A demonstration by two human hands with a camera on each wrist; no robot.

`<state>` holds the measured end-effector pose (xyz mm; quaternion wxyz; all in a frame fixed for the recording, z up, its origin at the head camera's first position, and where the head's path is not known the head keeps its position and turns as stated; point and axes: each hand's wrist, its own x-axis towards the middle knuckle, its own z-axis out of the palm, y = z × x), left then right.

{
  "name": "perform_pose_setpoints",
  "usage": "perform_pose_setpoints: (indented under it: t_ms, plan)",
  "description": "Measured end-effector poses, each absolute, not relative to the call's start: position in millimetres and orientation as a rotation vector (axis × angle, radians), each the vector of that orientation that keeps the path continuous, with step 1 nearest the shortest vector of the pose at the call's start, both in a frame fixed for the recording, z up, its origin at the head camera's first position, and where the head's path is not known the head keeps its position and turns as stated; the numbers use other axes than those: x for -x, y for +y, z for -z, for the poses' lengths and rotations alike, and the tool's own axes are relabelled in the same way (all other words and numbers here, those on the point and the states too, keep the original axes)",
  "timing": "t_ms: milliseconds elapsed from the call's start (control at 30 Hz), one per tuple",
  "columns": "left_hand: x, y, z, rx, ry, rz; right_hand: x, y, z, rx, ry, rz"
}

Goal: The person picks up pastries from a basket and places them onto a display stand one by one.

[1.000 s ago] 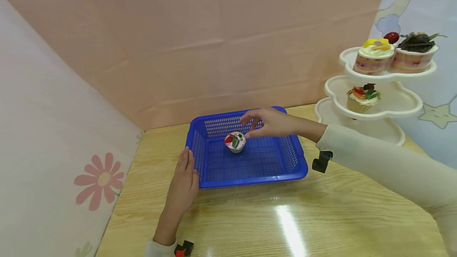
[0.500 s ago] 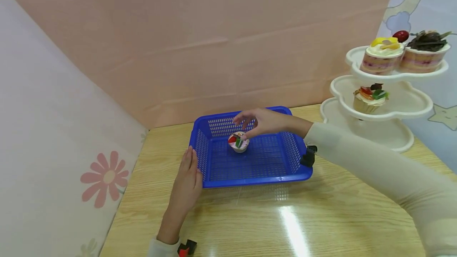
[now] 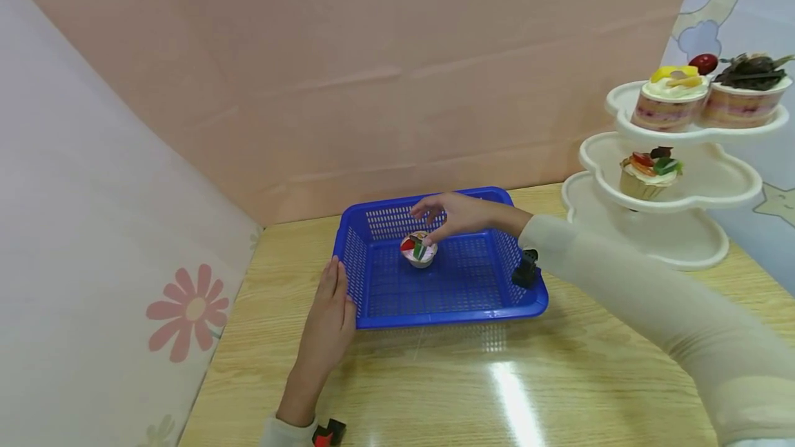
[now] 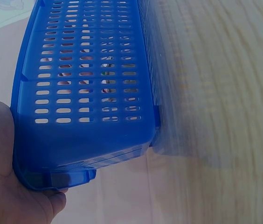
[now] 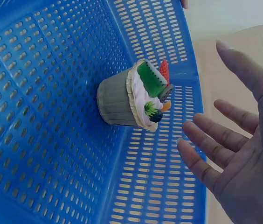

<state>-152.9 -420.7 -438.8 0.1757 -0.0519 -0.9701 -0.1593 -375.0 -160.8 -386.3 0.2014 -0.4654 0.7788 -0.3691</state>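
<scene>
A blue plastic basket (image 3: pixel 452 316) with slotted walls rests on the wooden table. Inside it, toward the left, a small cupcake (image 3: pixel 419 260) stands upright, topped with pale pink cream, red and green pieces. My left hand (image 3: pixel 324 330) rests against the basket's left rim near the front corner, fingers straight along it. Over the basket, my right hand (image 3: pixel 460 216) hovers with fingers spread around the cupcake's upper right. In the right wrist view, a gap separates its fingertips (image 5: pixel 184 145) from the cupcake's topping, and nothing is held.
At right stands a cream three-tier stand (image 3: pixel 689 204). A fruit tart cupcake (image 3: pixel 646 185) sits on its middle tier; a yellow-topped cake cup (image 3: pixel 669 107) and a chocolate-topped one (image 3: pixel 742 98) fill the top. A peach backdrop (image 3: pixel 373 88) hangs behind.
My right hand has moved slightly left and closer over the cupcake. The head view has shifted a little; the left hand stays at the basket's rim.
</scene>
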Motion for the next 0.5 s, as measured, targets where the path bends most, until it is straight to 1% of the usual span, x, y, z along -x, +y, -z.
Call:
perform_pose_setpoints:
  t_ms: [500]
  plan:
    - [153.4,-421.0,439.2,0.118,-2.766,0.47,381.8,-170.6,410.5,1.291,2.198,0.961]
